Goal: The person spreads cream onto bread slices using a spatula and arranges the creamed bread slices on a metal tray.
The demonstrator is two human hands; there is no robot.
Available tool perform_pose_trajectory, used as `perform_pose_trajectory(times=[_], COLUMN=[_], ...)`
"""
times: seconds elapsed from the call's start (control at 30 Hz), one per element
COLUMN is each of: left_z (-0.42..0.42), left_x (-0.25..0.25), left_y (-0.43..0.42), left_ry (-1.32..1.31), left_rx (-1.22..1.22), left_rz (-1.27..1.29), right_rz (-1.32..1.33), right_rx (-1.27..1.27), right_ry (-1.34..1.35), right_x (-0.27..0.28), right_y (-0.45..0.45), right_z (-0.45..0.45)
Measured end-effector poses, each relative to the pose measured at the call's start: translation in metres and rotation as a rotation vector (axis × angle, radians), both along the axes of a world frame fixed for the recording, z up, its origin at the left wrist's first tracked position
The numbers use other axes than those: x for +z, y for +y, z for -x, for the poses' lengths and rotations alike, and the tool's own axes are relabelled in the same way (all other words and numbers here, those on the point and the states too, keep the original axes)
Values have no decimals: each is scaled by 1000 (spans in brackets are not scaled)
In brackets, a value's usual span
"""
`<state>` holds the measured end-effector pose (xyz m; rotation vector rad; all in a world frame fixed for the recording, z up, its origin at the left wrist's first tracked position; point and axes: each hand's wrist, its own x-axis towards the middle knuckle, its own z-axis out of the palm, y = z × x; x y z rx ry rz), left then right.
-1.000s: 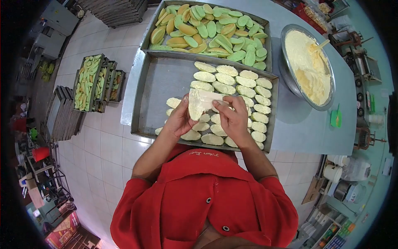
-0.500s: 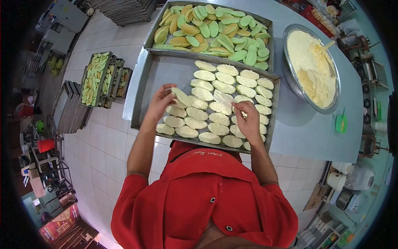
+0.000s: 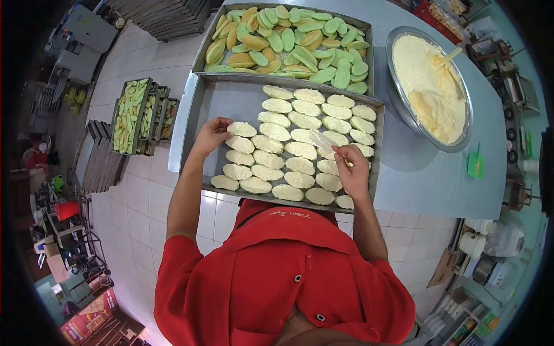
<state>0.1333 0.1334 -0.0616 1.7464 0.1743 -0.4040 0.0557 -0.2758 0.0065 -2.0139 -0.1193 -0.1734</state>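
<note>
A metal tray [image 3: 216,95] in front of me holds rows of oval bread halves spread with pale cream. My left hand [image 3: 212,137] is closed at the tray's left side, its fingertips pinching the left end of a cream-covered bread half [image 3: 242,129]. That piece lies flat at the top of the leftmost column. Between the fingers of my right hand [image 3: 353,170] is a translucent flat scraper [image 3: 321,139], pointing up and left over the coated pieces. Part of the scraper blends with the cream behind it.
Behind stands another tray [image 3: 197,64] full of green and brown-topped bread halves. To the right are a metal bowl [image 3: 395,86] of pale cream with a handle sticking out, and a green brush-like tool [image 3: 475,166]. Stacked bread trays [image 3: 140,118] stand at left.
My left hand has moved left and lowered the bread half flat into the tray. My right hand has shifted slightly right and down with the scraper. The whole view has shifted slightly.
</note>
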Motion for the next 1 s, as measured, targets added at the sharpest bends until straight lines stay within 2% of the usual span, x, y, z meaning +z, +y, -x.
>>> perform_pose_trajectory(times=[0.13, 0.33, 0.4, 0.47, 0.53, 0.6, 0.67, 0.77, 0.83, 0.87, 0.93, 0.97, 1.0], left_z=[-2, -35, -64, -101, -126, -161, -187, -207, -215, -214, -214, -218, -223], left_x=[4, 16, 39, 45, 76, 67, 59, 48, 41, 39, 42, 46, 33], left_y=[2, 13, 6, -13, -57, -95, -139, -211, -254, -271, -300, -308, -312], left_ry=[11, -30, -250, -504, -524, -743, -791, -747, -605, -608, -425, -232, -236], left_rx=[-40, -263, -367, -337, -325, -334, -418, -454, -534, -548, -552, -646, -653], left_rz=[-4, -145, -565, -587, -652, -591, -474, -490, -668, -663, -847, -841, -841], right_rz=[-21, -15, -29, -34, -38, 17, -6, -25, -22, -25, -29, -36, -43], right_rx=[-36, -156, -201, -287, -327, -377, -412, -460, -485, -498, -521, -529, -534], right_ry=[-25, 6, 15, 26, 50, 58, 47, 35, 33, 28, 20, 19, 18], right_x=[-4, 10, 10, 7, 8, 8, 7, 10, 12, 13, 13, 14, 13], right_y=[-1, -13, -20, -31, -41, -51, -60, -72, -81, -86, -95, -100, -105], right_z=[2, 17, 27, 36, 47, 56, 63, 74, 80, 83, 89, 92, 95])
